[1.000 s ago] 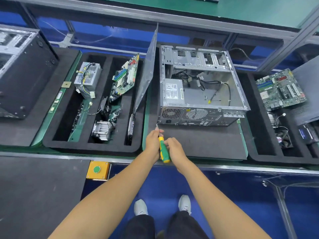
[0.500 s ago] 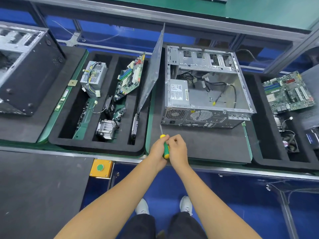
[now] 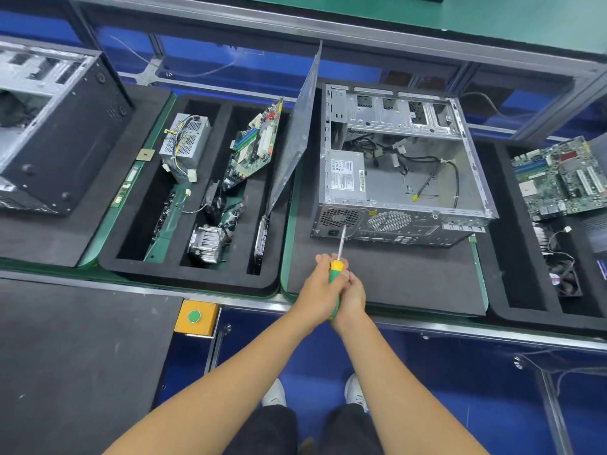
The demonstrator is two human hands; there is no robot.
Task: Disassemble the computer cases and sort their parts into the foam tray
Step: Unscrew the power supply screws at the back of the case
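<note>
An open silver computer case (image 3: 427, 126) lies on a black foam mat (image 3: 394, 277), its power supply (image 3: 345, 175) and loose cables still inside. Both hands hold a green and yellow screwdriver (image 3: 335, 274); its metal tip touches the case's rear panel near the power supply fan grille. My left hand (image 3: 320, 284) wraps the handle from the left, my right hand (image 3: 351, 295) from the right. The black foam tray (image 3: 197, 277) to the left holds a power supply (image 3: 185, 142), a motherboard (image 3: 258, 142), a heatsink (image 3: 207, 243) and a leaning side panel (image 3: 297, 133).
Another black computer case (image 3: 65, 136) sits at the far left. A second foam tray (image 3: 525, 303) with a motherboard (image 3: 561, 178) and a fan is at the right. A yellow box with a green button (image 3: 195, 316) is on the bench's front edge.
Both hands have pushed the screwdriver forward, from above the mat's front edge to the case's rear panel, where its tip now rests.
</note>
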